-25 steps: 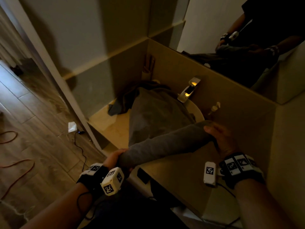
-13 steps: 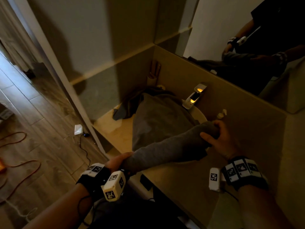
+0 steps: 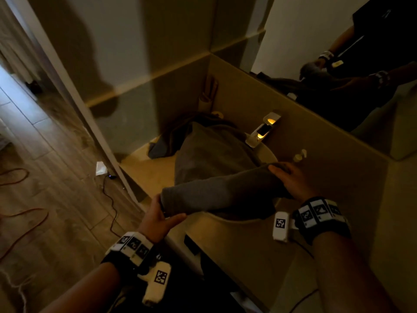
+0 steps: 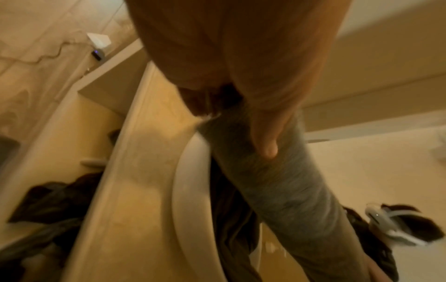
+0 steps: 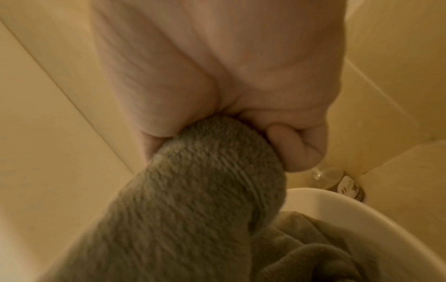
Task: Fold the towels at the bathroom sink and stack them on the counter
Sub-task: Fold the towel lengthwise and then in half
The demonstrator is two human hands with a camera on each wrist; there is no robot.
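Observation:
A grey towel [image 3: 216,193] is stretched as a thick folded band between my two hands, above the front of the white sink [image 3: 268,154]. My left hand [image 3: 161,216] grips its near left end [image 4: 265,171], thumb laid along the cloth. My right hand [image 3: 291,177] grips the far right end [image 5: 212,171], fingers curled round it. Behind the band, more grey towel [image 3: 209,154] is heaped over the basin, with a darker cloth [image 3: 171,136] at the back left. The beige counter [image 3: 237,245] lies in front of the sink.
A faucet [image 3: 261,132] stands behind the basin, and a small bottle [image 3: 299,154] at the backsplash to its right. A mirror [image 3: 338,64] hangs above. A wall edge [image 3: 90,123] borders the counter on the left. Cables [image 3: 110,199] trail over the wooden floor.
The towel band has come down and nearer to the sink's front edge. My left hand's end has shifted right, so the band is shorter. Both hands still hold their ends.

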